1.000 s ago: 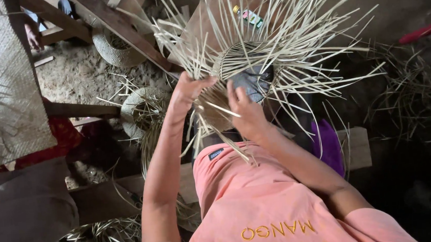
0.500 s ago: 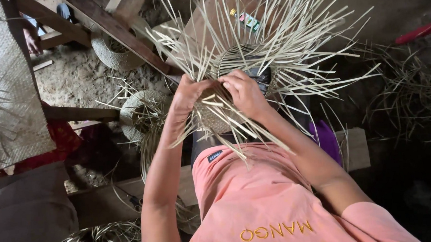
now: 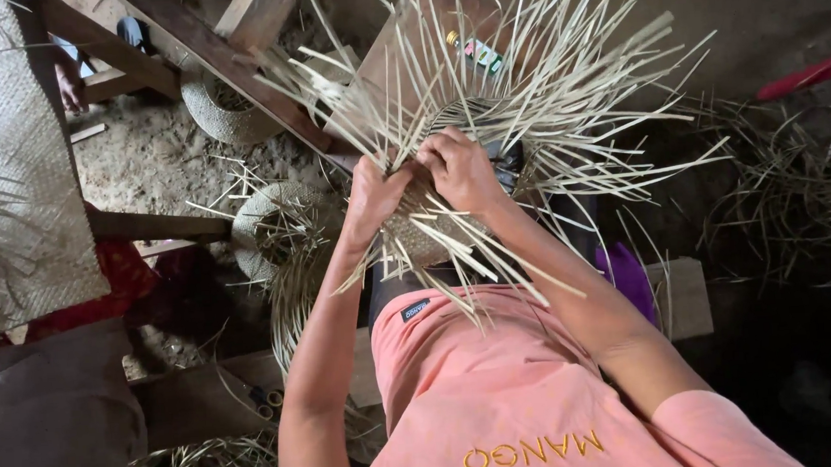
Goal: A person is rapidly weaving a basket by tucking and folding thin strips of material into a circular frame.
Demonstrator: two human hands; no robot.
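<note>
A half-woven basket (image 3: 425,238) of pale bamboo strips rests on my lap, its loose strip ends (image 3: 560,80) fanning out in all directions. My left hand (image 3: 375,196) grips the woven rim on the left side. Close beside it, my right hand (image 3: 462,168) pinches strips at the rim's top edge. Both hands nearly touch each other. My pink shirt (image 3: 502,392) fills the lower middle of the view.
A woven mat (image 3: 9,181) hangs at the left. Two small woven baskets (image 3: 276,228) (image 3: 221,111) sit on the dirt floor among wooden beams (image 3: 222,58). Piles of loose strips (image 3: 798,200) lie at the right. A wooden plank (image 3: 684,294) lies beneath me.
My hands have drawn together on the basket rim. The right hand moved up and left from the basket's centre, and the basket turned slightly.
</note>
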